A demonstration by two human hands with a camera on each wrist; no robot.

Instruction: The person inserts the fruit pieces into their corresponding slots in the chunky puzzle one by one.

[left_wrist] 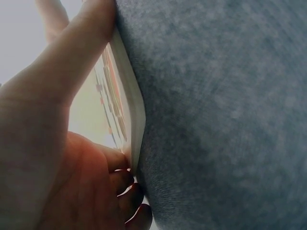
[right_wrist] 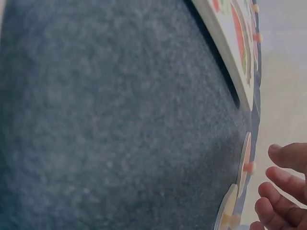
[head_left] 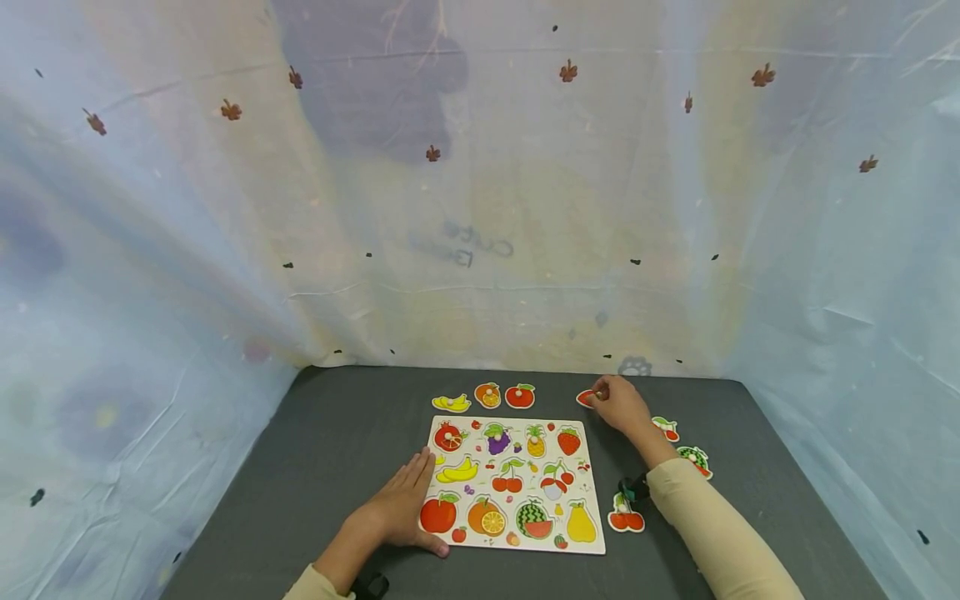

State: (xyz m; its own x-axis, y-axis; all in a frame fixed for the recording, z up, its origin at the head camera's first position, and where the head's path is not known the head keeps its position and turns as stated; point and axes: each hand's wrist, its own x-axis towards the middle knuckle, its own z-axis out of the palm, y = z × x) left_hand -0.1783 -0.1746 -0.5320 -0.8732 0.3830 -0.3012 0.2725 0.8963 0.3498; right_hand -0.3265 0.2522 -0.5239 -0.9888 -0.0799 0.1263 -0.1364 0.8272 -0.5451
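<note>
— Right hand?
— Loosely curved, grasping nothing, by the red piece just past the far right corner of the board.
— Left hand?
— Fingers straight, against the board's left edge

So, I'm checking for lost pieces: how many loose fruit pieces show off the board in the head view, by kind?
Bananas: 1
Orange: 1
Watermelon: 1
Cherries: 1
Other red fruit, kinds unclear: 3
Total: 7 visible; the right sleeve may hide more.
</note>
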